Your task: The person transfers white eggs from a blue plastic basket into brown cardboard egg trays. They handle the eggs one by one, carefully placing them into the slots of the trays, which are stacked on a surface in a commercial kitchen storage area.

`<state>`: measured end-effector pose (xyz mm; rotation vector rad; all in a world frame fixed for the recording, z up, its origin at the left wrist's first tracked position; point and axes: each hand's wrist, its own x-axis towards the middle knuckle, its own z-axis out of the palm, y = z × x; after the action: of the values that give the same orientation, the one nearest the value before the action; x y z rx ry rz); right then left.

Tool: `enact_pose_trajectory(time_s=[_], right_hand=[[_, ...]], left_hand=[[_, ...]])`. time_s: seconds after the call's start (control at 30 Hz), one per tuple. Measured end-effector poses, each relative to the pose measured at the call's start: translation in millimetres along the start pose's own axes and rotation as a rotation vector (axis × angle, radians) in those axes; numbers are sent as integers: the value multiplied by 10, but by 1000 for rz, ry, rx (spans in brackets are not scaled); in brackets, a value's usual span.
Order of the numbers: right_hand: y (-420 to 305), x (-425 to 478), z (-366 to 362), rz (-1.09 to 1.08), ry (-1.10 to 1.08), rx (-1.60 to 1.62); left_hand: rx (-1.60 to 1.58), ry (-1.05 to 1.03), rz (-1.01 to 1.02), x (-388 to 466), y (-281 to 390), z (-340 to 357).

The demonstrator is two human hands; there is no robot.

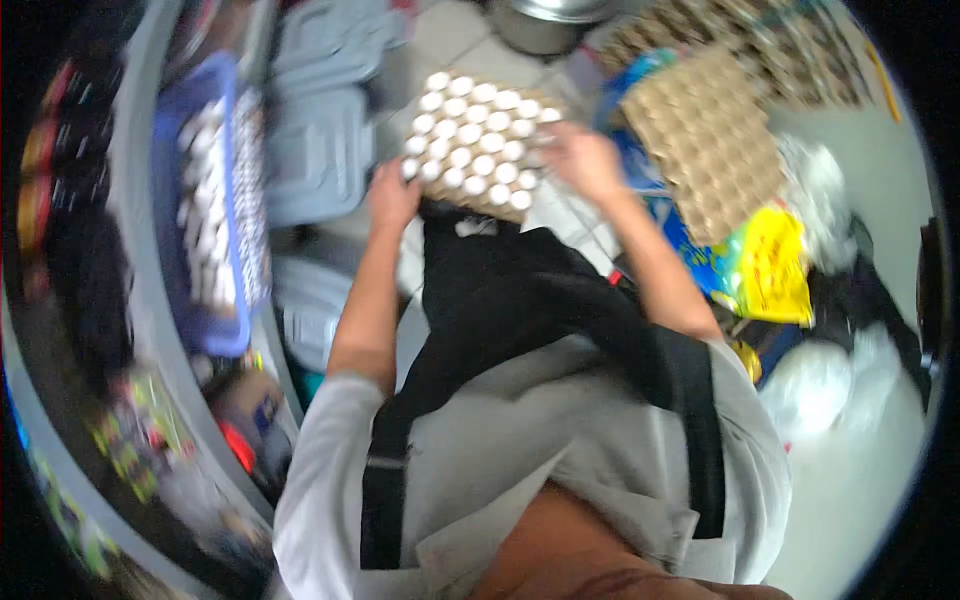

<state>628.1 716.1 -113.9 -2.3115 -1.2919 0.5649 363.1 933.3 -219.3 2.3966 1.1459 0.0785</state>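
A cardboard egg tray filled with white eggs [469, 133] lies in front of me at the top centre, above my black apron. At its left corner rests my left hand [395, 193], fingers against the tray's edge. My right hand [581, 161] is at the tray's right side beside the eggs; it is blurred, and its fingertips cannot be made out clearly. A white sheet, perhaps paper [559, 214], shows just below that hand. An empty cardboard egg tray [705, 142] leans on packages to the right.
Grey lidded plastic bins [319, 157] stand at the left, beside shelving with a blue basket [244, 300] of white items. A metal pot [551, 26] is at the top. Stacked egg trays [795, 60], a yellow package [772, 262] and plastic bags [810, 382] lie at the right.
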Motion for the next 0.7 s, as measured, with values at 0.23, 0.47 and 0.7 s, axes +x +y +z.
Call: enact_pose_trajectory(time_s=[0.23, 0.47, 0.7], right_hand=[[-605, 540, 1318, -185, -343, -89], [-757, 749, 1941, -291, -389, -221], [-688, 929, 2177, -463, -289, -143]], left_hand=[[155, -134, 106, 191, -174, 190], [60, -145, 184, 268, -235, 111], [-218, -28, 155, 276, -464, 146]])
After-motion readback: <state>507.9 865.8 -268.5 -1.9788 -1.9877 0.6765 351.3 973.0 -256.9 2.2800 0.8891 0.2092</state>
